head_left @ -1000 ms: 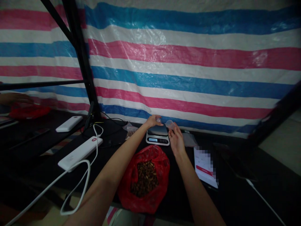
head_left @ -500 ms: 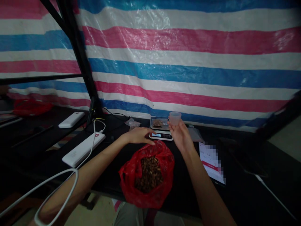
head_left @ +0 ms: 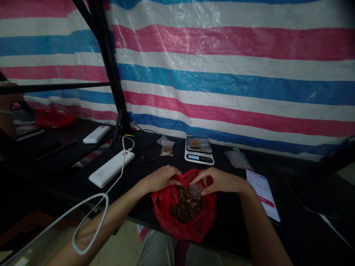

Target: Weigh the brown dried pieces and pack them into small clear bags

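Note:
A red plastic bag [head_left: 203, 227] stands rolled open at the table's front edge, filled with small brown seed-like pieces [head_left: 184, 207]. At its far left rim, my left hand [head_left: 162, 180] pinches the red plastic. My right hand [head_left: 222, 181] reaches over the bag from the right, its fingers closed on a small clear plastic cup [head_left: 196, 191]. The cup is tipped down against the brown pieces. Beyond the bag sits a white kitchen scale [head_left: 188, 158] with a lit display. On its plate lies a small clear bag of brown pieces [head_left: 195, 143].
Left of the scale lies a filled zip bag [head_left: 166, 149]. To its right are flat clear bags [head_left: 239, 160] and a lit phone [head_left: 266, 201]. A white power bank [head_left: 111, 170] trails a looping cable [head_left: 91, 195] across my left forearm. Another person's arm [head_left: 7, 114] shows far left.
My right hand has come down from beside the scale with the cup into the red bag. My left hand has left the scale's front and taken the bag's rim. The view has shifted slightly.

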`<move>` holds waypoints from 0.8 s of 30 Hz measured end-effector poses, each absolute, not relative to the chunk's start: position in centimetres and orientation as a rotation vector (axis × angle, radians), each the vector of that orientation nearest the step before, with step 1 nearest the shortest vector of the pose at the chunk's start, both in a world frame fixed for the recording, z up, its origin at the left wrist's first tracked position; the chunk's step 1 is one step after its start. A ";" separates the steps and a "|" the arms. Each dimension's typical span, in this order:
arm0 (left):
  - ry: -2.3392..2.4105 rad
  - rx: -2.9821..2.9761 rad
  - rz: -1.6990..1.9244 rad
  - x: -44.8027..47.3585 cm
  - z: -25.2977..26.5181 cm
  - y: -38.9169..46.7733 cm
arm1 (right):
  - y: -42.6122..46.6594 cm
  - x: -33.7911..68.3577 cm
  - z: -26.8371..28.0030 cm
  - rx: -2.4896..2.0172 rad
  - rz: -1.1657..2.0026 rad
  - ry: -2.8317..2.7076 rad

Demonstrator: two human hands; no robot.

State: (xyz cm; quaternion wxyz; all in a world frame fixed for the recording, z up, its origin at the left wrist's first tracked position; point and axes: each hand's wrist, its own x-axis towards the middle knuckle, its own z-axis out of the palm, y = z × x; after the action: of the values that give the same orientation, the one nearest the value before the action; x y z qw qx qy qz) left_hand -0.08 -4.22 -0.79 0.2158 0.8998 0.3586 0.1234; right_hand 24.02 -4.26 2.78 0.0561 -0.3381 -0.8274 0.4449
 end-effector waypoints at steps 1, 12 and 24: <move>1.007 2.457 0.381 0.1 -1.0 -4.1 | -4.2 24.3 2.5 -1.076 1.314 -2.513; 1.166 2.032 0.926 2.2 -3.9 1.1 | -2.8 22.9 -0.4 -1.312 0.770 -2.418; 1.070 1.554 1.182 1.8 -4.9 1.7 | -1.2 21.0 -3.1 -1.130 1.008 -2.142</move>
State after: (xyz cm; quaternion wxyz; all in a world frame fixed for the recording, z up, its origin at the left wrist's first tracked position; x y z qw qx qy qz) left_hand 1.76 1.66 -4.85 0.4417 0.6263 0.4312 0.4761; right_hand 21.00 -1.19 -3.07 0.2563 -0.4166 -0.7892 0.3713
